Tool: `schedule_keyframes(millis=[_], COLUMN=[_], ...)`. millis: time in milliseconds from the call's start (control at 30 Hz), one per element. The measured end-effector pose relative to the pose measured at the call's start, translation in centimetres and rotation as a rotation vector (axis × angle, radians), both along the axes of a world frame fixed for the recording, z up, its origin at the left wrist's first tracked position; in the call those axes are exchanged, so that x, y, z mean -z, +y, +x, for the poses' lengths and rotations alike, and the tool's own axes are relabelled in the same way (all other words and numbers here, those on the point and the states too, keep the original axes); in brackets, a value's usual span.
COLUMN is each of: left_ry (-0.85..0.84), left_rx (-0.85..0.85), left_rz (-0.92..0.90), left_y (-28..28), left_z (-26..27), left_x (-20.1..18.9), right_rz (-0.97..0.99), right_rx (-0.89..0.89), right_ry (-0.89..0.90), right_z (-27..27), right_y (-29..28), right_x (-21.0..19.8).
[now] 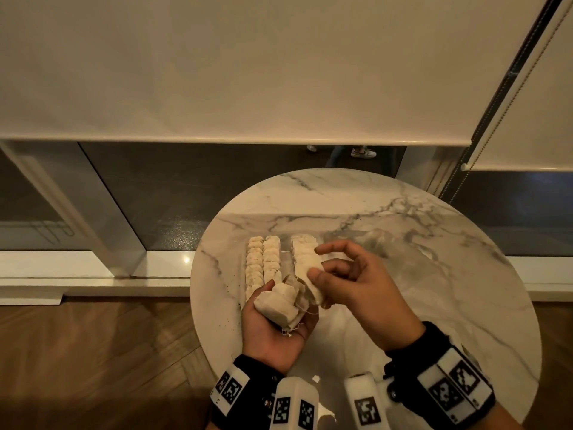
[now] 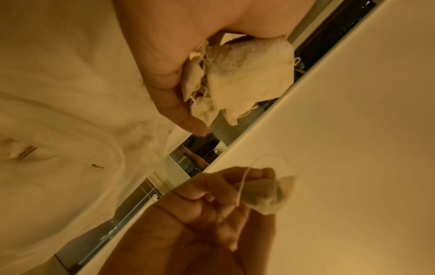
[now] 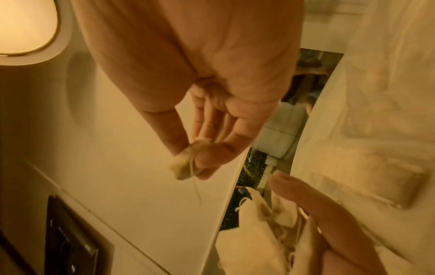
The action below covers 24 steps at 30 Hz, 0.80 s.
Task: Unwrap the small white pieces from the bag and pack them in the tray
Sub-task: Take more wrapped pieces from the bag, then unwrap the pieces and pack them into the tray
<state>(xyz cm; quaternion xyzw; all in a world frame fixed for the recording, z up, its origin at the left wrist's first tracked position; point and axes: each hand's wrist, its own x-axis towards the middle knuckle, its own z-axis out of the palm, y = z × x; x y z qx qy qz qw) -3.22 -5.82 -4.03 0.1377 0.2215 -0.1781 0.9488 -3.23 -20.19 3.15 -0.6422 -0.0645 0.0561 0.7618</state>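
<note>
Marble, white with grey veins, makes up the round counter [image 1: 434, 274] under our two hands. Nearest to us, our left hand [image 1: 273, 330] lies palm up and cups a bundle of small white pieces [image 1: 280, 305], thumb curled over the top of them. They look like soft, papery pouches, cream in this warm light, crumpled together with thin threads [image 2: 202, 61] trailing from their edges; through one pouch's thin wall the left wrist view shows a darker, grainy filling. Just beside it, to the right and a little higher, our right hand [image 1: 350, 280] pinches a single piece [image 1: 313, 285] between thumb and fingers, the other fingers loosely spread. That piece is a small limp pouch with one long thread [image 2: 242, 186] hanging free from it. The two hands sit close, the single piece nearly touching the bundle. Beyond the hands the tray [image 1: 286, 252] rests on the counter, clear plastic as far as we can tell, with packed pieces [image 1: 263, 262] standing in neat, tight rows. Farther off hangs a plain cream roller blind [image 1: 248, 72].
</note>
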Motion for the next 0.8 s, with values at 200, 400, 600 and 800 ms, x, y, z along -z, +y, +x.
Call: schedule_keyframes(millis=[200, 400, 600, 800], left_ry=[0.017, 0.025, 0.034, 0.053], left_rx=[-0.110, -0.159, -0.183, -0.206], left_rz=[-0.060, -0.071, -0.083, -0.112], left_y=[1.4, 3.6, 5.2, 6.3], left_z=[0.4, 0.7, 0.8, 1.0], left_x=[-0.1, -0.2, -0.1, 0.4], right_rz=[0.018, -0.403, -0.823, -1.051], right_rx=[0.005, 0.071, -0.007, -0.147], right_ry=[0.132, -0.044, -0.141, -0.006], right_z=[2.4, 5.9, 10.9, 16.4], right_y=[-0.1, 0.4, 1.2, 3.2], right_x=[-0.3, -0.6, 0.4, 1.8])
